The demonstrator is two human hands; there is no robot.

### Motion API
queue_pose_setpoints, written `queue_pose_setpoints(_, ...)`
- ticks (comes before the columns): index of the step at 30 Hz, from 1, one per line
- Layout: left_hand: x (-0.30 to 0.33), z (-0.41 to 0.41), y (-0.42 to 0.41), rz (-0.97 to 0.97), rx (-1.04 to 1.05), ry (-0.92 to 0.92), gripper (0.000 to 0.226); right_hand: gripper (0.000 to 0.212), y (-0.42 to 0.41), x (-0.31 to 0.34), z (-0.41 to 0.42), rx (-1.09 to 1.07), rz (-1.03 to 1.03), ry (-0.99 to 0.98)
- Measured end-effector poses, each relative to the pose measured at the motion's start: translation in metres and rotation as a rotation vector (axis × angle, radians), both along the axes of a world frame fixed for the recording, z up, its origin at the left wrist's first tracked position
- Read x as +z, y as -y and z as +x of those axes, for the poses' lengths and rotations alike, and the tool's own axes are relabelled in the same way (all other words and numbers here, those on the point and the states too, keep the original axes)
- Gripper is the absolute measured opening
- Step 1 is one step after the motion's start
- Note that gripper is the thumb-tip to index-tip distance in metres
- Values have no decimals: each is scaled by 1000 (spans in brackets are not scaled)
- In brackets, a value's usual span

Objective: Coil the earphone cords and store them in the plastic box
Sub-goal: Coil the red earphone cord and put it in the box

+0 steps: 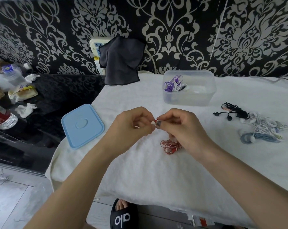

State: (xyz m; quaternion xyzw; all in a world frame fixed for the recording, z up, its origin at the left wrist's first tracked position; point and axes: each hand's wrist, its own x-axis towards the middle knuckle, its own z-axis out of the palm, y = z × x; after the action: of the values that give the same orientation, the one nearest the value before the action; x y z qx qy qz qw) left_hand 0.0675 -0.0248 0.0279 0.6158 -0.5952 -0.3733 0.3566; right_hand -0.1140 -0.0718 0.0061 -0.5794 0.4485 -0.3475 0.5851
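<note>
Left hand, centre of frame: fingers curled, tips pinching a small white earbud end of the red-and-white earphone cord; right hand, just beside it: fingers curled, thumb and forefinger pinching the same end from the other side, the two sets of fingertips nearly touching; whether the right hand also grips the cord lower down cannot be told. The cord's bundled loops lie on the white towel directly below the right hand, partly hidden by it.

Plastic box, upper centre-right, translucent, uncovered, standing on the towel near its far edge; inside, at the left end, a purple-and-white cord bundle; bare towel lies between box and hands. Blue lid, centre-left, flat, overhanging the towel's left edge, apart from the left hand.

Black earphones, right of frame, loosely tangled; just below-right, a white-and-blue cord heap; both well apart from the right hand, with open towel between. Wide bare towel in the lower centre, running to the near edge.

Dark cloth, upper centre, hanging against the patterned wall; bottles and wrappers at far left; black slipper at bottom centre, beyond the towel's near edge.
</note>
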Motion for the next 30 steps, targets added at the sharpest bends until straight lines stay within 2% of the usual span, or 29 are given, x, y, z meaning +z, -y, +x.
queue_pose_setpoints(6, 3, -1, -2, -39, -53, 4, 6, 7, 3, 3, -4, 84, 154, 114)
queue_pose_setpoints(12, 6, 1, -3, -9, -76, -110, 5, 10, 7, 8, -9, 166, 189, 137)
queue_pose_setpoints(19, 6, 3, -1, 72, -70, -353, 12, 10, 6, 12, -12, 218, 191, 161)
queue_pose_setpoints(30, 2, -5, 5, 283, -40, -701, 3, 11, 3, 13, -7, 146, 252, 277)
